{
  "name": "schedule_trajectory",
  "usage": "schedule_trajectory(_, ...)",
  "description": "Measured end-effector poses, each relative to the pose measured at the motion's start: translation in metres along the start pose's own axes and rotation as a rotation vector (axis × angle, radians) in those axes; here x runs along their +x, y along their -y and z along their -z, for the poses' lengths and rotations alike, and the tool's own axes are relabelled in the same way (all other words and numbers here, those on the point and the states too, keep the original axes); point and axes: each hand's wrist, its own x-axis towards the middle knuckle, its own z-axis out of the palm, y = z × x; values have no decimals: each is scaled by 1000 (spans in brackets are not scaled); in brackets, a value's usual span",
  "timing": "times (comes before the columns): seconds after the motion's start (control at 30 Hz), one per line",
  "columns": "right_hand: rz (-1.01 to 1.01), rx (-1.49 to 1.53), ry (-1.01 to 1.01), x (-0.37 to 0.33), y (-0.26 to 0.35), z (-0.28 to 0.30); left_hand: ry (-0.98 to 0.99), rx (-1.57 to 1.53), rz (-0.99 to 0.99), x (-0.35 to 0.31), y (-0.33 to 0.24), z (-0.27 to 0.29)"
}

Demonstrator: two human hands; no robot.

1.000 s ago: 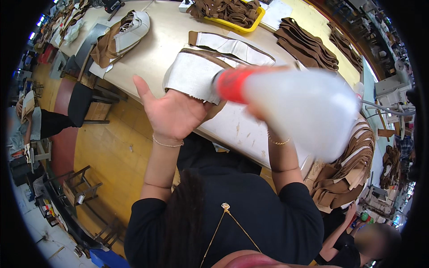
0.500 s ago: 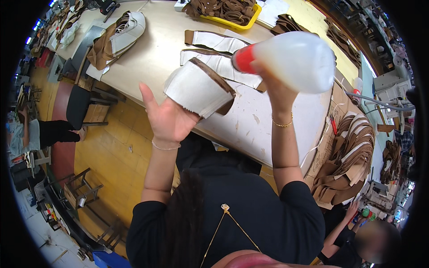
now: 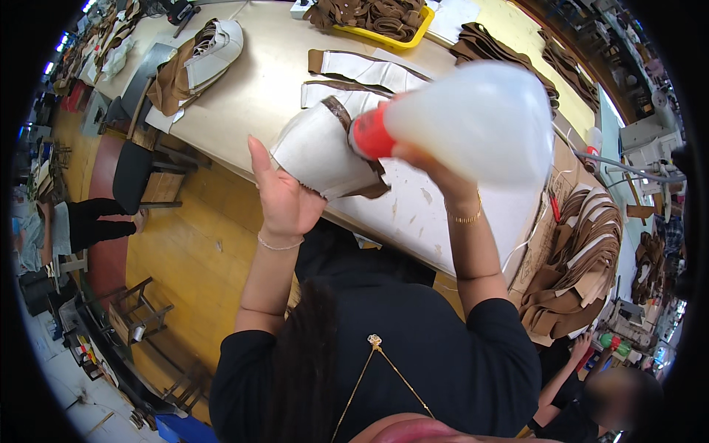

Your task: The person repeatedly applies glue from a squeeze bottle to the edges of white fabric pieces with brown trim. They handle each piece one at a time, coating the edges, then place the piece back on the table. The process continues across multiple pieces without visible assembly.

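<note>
My right hand (image 3: 428, 164) grips a translucent white bottle (image 3: 480, 122) by its red neck. The bottle lies tilted with its red end (image 3: 371, 135) against or just over the brown edge of a curved white-and-brown piece (image 3: 314, 148), apparently leather with white backing. My left hand (image 3: 288, 201) holds that piece from beneath, thumb raised clear of it and fingers hidden under it. Beyond it, white strips with brown edging (image 3: 362, 68) lie on the table.
A yellow tray (image 3: 421, 33) of brown straps stands at the back. Stacked white-and-brown pieces (image 3: 214, 55) sit at the far left, and a pile of brown strips (image 3: 580, 251) at the right beside red-handled snips (image 3: 554, 205). Co-workers are at both sides.
The bottle has come left and down, bringing its red end onto or close over the piece's brown edge. My left hand has shifted slightly, and the piece has tilted a little.
</note>
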Motion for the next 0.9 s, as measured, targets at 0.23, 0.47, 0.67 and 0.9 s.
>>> schedule_trajectory(0.23, 82, -103, 36, 17, 22, 4, -32, 51, -29, 1, 6, 4)
schedule_trajectory(0.47, -116, 243, -10, 19, 15, 3, 14, -10, -7, -1, 6, 5)
schedule_trajectory(0.67, -190, -60, 45, 20, 0, 14, -11, -96, 18, -2, -3, 0)
schedule_trajectory(0.9, -170, 69, 94, -33, -17, 11, 24, -155, 8, 5, 1, -4)
